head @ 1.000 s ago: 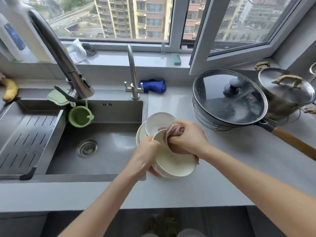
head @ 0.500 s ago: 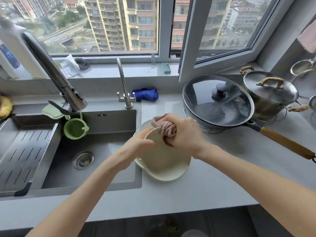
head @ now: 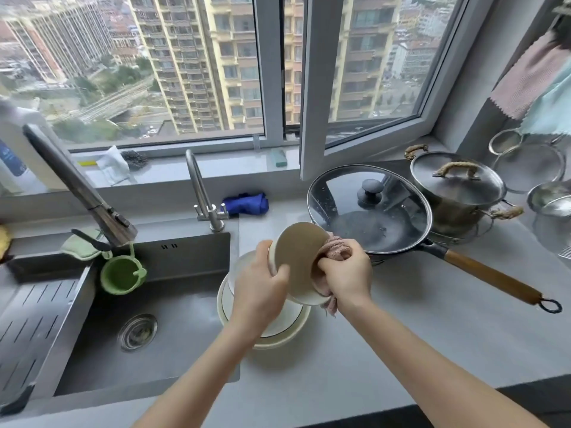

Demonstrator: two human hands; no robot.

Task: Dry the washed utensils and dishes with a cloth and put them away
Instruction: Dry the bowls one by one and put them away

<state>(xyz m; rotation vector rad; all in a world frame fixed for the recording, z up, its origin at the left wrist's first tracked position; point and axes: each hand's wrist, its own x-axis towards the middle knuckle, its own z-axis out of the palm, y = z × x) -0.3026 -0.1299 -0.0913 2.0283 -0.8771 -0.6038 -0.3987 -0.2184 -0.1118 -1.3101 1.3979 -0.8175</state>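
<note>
My left hand grips a cream plate by its left rim and holds it tilted up, its tan underside facing me. My right hand is closed on a bunched pink cloth pressed against the plate's right edge and back. Below both hands a stack of cream plates and bowls rests on the grey counter beside the sink. My hands partly hide the stack.
A wok with a glass lid and wooden handle sits right of the hands, a lidded steel pot behind it, strainers far right. A green cup hangs at the faucet; a blue cloth lies by the small tap.
The plate went from lying flat-ish over the stack to being tipped up with its underside towards me. The cloth hand moved from the plate's face to its right edge and back.
</note>
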